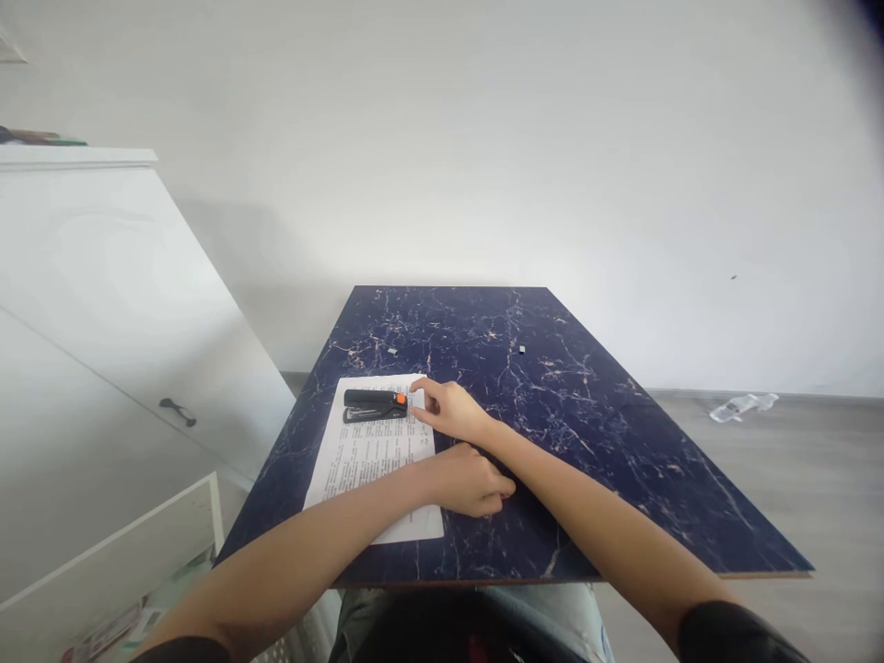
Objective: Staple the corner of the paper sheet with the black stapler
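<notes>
A black stapler [375, 405] with an orange patch at its right end lies across the upper part of a printed sheet of paper [359, 460]. My right hand [448, 408] is just right of that end, thumb and forefinger apart, with the fingertips over the paper's edge; no grip on the stapler shows. Nearer to me, my left hand [473, 481] rests at the sheet's right edge, fingers curled into a loose fist. Nothing shows in it. My left forearm crosses over the lower part of the sheet and hides some of the print.
The sheet lies on a dark blue marbled table [587, 442]. Two small pale pieces, one left [392, 351] and one right [522, 350], lie farther back. A white cabinet [103, 304] and an open drawer [138, 543] stand at left. Clear plastic [742, 407] lies on the floor at right.
</notes>
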Demonstrator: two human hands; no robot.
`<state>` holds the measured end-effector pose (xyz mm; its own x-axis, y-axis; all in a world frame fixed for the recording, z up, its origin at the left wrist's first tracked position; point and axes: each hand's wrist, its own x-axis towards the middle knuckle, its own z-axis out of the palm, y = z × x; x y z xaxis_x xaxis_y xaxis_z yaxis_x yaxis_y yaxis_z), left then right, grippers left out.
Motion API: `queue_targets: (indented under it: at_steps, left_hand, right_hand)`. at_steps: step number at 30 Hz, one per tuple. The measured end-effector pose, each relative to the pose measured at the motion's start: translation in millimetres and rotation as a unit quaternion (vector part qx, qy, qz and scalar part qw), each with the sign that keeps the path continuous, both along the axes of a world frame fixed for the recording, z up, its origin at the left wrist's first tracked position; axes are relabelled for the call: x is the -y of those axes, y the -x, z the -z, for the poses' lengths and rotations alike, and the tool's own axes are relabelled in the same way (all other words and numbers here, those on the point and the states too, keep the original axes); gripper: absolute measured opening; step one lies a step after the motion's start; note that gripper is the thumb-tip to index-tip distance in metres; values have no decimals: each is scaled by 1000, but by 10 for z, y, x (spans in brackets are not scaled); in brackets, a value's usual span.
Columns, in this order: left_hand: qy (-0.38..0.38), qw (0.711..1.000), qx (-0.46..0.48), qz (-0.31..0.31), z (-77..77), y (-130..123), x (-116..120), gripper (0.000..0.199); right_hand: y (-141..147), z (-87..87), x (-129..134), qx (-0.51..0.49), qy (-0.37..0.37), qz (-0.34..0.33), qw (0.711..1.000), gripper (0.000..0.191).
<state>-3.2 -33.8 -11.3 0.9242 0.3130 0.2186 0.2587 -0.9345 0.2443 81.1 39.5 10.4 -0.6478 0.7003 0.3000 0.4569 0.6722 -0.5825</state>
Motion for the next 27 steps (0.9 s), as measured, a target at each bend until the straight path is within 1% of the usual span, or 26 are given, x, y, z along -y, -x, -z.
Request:
queue_targets:
  at_steps: [3, 5, 6, 7, 9, 11, 12, 14, 16, 18, 20, 21, 22, 23, 25, 27]
  left_hand:
    - [-27, 1000, 3, 6, 27, -2, -11, 9]
    - [-40, 999, 8, 14, 37, -3, -19, 10]
    - [-45, 999, 12, 17, 39, -3, -22, 10]
    - [-48, 998, 17, 20, 40, -3, -26, 10]
    - [-51, 998, 26, 27, 41, 0, -32, 11]
    - [-52, 998, 28, 31, 46, 5, -33, 11]
    - [-54, 998, 27, 32, 50, 8, -32, 11]
    - [-61, 997, 25, 33, 52, 15, -24, 12]
    - [-65, 997, 35, 22, 38, 22, -11, 13]
    - [-51, 996, 70, -18, -3, 32, 2, 13]
    - [-9, 987, 139, -80, -71, 49, 9, 16]
    - [22, 976, 183, -118, -112, 61, 7, 18]
    - [56, 958, 229, -160, -155, 76, -1, 19]
    - [92, 935, 276, -204, -197, 93, -17, 21]
    - [154, 871, 363, -292, -263, 133, -71, 23]
    - [207, 801, 435, -357, -293, 176, -154, 22]
  right_hand:
    - [161, -10, -87, 8, 3, -4, 1000, 49]
    - [296, -9, -154, 17, -9, -28, 999, 61]
    - [367, -3, -187, 23, -15, -43, 999, 63]
    - [436, 7, -217, 27, -18, -58, 998, 59]
    - [554, 37, -265, 31, -23, -78, 996, 42]
    - [621, 67, -291, 29, -25, -83, 996, 28]
    - [628, 77, -294, 24, -20, -80, 996, 25]
    - [571, 76, -283, 1, 3, -60, 998, 26]
    - [417, 45, -258, -43, 41, -18, 998, 27]
    - [177, -1, -230, -102, 102, 19, 989, 30]
    - [-107, -39, -208, -182, 192, 32, 964, 32]
    - [-249, -50, -201, -227, 241, 31, 943, 33]
    - [-382, -52, -196, -267, 283, 32, 921, 32]
    - [-502, -47, -193, -304, 314, 35, 899, 32]
    - [-687, -20, -190, -359, 344, 53, 866, 31]
    - [-792, 17, -189, -397, 352, 71, 845, 32]
